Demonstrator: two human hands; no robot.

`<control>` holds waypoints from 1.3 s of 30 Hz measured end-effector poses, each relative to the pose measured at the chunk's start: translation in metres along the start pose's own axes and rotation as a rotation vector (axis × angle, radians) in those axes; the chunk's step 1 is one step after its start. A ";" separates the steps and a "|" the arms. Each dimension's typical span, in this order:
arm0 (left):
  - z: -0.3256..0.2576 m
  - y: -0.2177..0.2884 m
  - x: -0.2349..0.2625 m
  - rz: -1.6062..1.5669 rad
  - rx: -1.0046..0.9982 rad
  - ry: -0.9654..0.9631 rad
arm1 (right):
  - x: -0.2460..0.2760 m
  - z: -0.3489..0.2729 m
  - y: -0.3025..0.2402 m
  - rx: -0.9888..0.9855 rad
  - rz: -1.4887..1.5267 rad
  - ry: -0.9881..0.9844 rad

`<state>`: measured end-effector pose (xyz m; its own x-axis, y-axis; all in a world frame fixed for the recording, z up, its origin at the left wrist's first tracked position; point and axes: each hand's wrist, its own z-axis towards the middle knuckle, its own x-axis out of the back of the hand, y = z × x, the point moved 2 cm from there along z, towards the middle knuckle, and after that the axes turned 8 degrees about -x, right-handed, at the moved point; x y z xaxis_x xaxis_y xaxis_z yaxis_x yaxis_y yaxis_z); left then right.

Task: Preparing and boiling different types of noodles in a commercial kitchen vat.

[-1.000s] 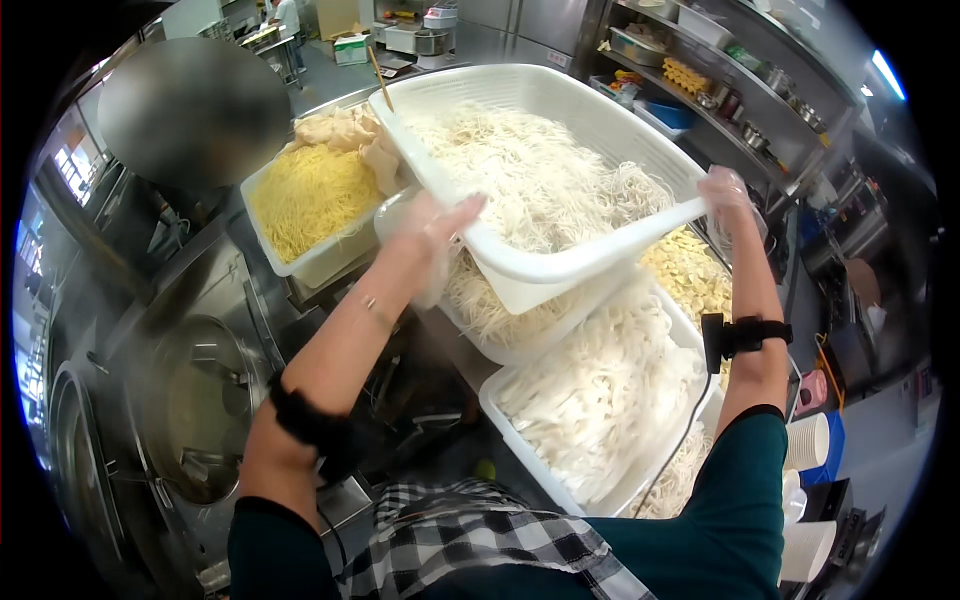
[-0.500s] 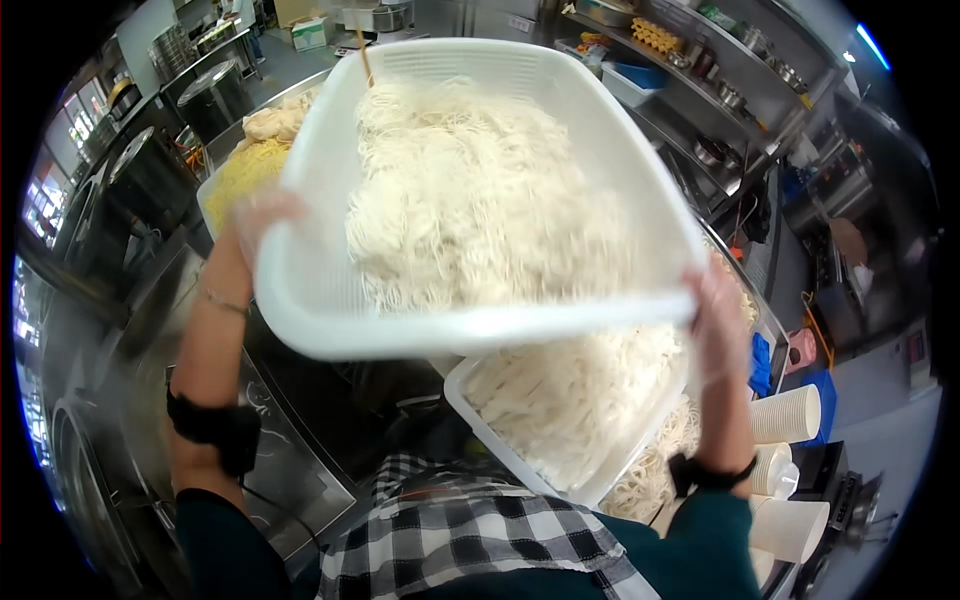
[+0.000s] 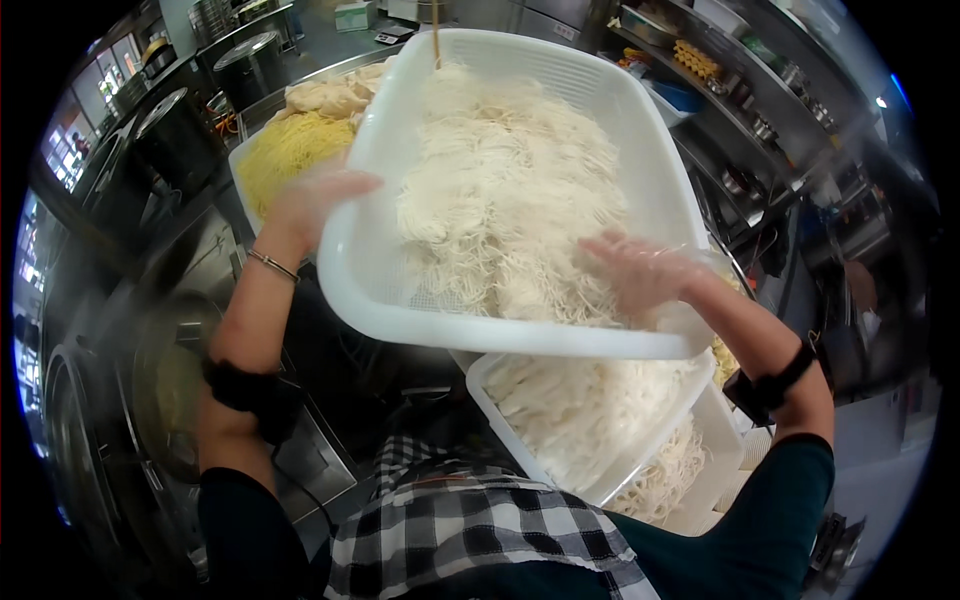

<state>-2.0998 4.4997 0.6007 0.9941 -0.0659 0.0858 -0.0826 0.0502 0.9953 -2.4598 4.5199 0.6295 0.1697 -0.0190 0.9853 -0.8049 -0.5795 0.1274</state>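
Observation:
A large white plastic basket [image 3: 345, 270] of thin pale noodles [image 3: 510, 190] is in front of me, its near side over another tub. My left hand [image 3: 318, 205], in a clear glove, grips its left rim, thumb on top and the other fingers mostly hidden. My right hand [image 3: 640, 272], also in a clear glove and slightly blurred, reaches inside over the right part of the noodles with fingers stretched out. Its fingertips look to be touching them. Below sits a white tub [image 3: 520, 445] of wider white noodles [image 3: 585, 410].
Yellow noodles [image 3: 295, 150] lie in a container at the left, with pale dough-like pieces [image 3: 335, 95] behind. More pale noodles [image 3: 665, 475] fill a container at the lower right. Large metal pots [image 3: 180, 135] stand far left; metal shelves [image 3: 740, 110] with kitchenware are at the right.
My right hand has let go of the basket's right rim and moved inside onto the noodles. The left stays on the left rim. The basket shows farther right in the picture, as the view has shifted.

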 end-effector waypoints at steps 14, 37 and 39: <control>0.026 0.074 -0.154 1.410 -0.674 -0.835 | 0.060 0.016 0.074 0.045 1.602 0.532; 0.044 0.126 -0.137 1.219 -0.849 -0.393 | 0.051 -0.030 0.096 -0.156 1.865 0.652; 0.025 0.151 -0.120 1.266 -0.738 0.017 | 0.057 -0.024 0.085 -0.195 1.823 0.652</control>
<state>-2.2337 4.4906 0.7419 0.2875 0.4203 0.8606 -0.8334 0.5526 0.0085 -2.5321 4.4890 0.6991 -0.9748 -0.1131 -0.1923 0.2066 -0.1329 -0.9694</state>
